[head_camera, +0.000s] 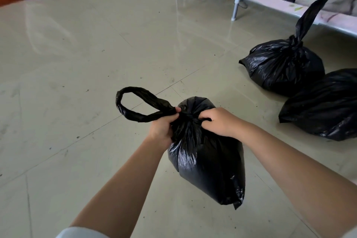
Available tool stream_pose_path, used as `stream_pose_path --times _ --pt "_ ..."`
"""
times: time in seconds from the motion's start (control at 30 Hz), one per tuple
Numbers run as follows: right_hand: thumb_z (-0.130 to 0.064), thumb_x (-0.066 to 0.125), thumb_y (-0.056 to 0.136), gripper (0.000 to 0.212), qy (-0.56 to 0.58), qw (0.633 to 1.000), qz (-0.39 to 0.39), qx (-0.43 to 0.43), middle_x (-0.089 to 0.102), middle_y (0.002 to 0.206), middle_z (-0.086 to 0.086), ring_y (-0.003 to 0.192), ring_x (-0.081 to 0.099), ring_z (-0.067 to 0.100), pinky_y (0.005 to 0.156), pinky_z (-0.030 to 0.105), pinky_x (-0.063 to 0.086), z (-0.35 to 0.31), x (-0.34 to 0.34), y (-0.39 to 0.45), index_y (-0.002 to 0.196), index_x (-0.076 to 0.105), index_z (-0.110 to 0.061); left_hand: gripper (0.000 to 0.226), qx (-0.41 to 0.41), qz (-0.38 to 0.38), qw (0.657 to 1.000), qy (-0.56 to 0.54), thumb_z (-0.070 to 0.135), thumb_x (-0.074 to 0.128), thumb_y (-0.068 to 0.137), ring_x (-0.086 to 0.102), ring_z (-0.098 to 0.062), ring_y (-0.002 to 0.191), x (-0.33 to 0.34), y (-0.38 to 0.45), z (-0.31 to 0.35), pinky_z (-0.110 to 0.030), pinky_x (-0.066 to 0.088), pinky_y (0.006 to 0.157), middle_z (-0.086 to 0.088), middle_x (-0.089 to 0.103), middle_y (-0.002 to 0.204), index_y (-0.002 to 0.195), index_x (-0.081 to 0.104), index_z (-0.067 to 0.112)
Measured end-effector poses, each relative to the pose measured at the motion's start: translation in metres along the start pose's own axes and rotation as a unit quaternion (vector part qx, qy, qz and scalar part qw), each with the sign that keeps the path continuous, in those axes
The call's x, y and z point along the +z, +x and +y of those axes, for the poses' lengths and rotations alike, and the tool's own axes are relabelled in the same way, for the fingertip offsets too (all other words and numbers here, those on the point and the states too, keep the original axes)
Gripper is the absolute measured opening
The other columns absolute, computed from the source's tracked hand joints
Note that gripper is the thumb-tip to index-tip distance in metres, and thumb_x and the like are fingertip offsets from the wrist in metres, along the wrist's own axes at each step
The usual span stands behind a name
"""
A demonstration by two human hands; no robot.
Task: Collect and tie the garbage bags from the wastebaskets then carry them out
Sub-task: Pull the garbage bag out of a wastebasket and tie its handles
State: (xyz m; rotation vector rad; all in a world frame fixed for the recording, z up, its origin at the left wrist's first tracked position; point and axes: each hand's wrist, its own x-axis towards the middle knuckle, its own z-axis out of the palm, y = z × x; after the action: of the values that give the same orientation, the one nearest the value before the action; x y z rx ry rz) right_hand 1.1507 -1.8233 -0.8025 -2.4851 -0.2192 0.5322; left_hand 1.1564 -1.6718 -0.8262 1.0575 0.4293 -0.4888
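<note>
You had the black garbage bag (pixel 208 160) hanging between your two hands, clear of the tiled floor (pixel 77 63), its gathered neck right at the grip. Your left hand (pixel 162 127) was curled tight round the twisted tail of plastic, and a loop of that tail (pixel 133 104) arched out to the left of your fist. Your right hand (pixel 220 121) had its fingers hooked closed into the bunched plastic on the other side of the knot. Pulling the two hands apart like that looked meant to cinch the knot down, and keeping the bag lifted probably let its own weight hold the neck taut.

Well off to the right of your grip, two more black bags sat on the floor touching each other: the farther one (pixel 284 65) was already knotted, its tail standing up; the nearer one (pixel 324 106) was cut by the frame edge, so its knot couldn't be seen. Beyond them stood a metal frame (pixel 236 2) draped with cloth.

No brand, label or writing was legible on any bag.
</note>
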Motion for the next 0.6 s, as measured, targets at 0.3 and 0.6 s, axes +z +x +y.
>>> stream_pose_path --times 0.3,0.6 --pt "-0.012 0.049 0.086 0.022 -0.013 0.994 -0.112 -0.004 0.054 0.082 0.011 0.076 0.050 0.022 0.067 0.028 0.034 0.001 0.005 -0.008 0.092 0.062 0.004 0.034 0.030 -0.003 0.996 0.082 -0.014 0.039 0.089 0.065 -0.010 0.063 -0.019 0.009 -0.015 -0.017 0.056 0.058 0.006 0.068 0.053 0.071 0.054 0.010" --pt "-0.006 0.046 0.090 0.027 -0.040 0.994 0.097 0.009 0.069 0.112 0.011 0.103 0.062 0.023 0.079 0.017 0.039 0.001 -0.010 0.003 0.107 0.066 -0.003 0.034 0.093 0.012 0.983 0.159 -0.025 0.049 0.079 0.065 -0.007 0.052 -0.034 0.014 -0.030 -0.013 0.055 0.054 0.006 0.065 0.046 0.066 0.057 0.005"
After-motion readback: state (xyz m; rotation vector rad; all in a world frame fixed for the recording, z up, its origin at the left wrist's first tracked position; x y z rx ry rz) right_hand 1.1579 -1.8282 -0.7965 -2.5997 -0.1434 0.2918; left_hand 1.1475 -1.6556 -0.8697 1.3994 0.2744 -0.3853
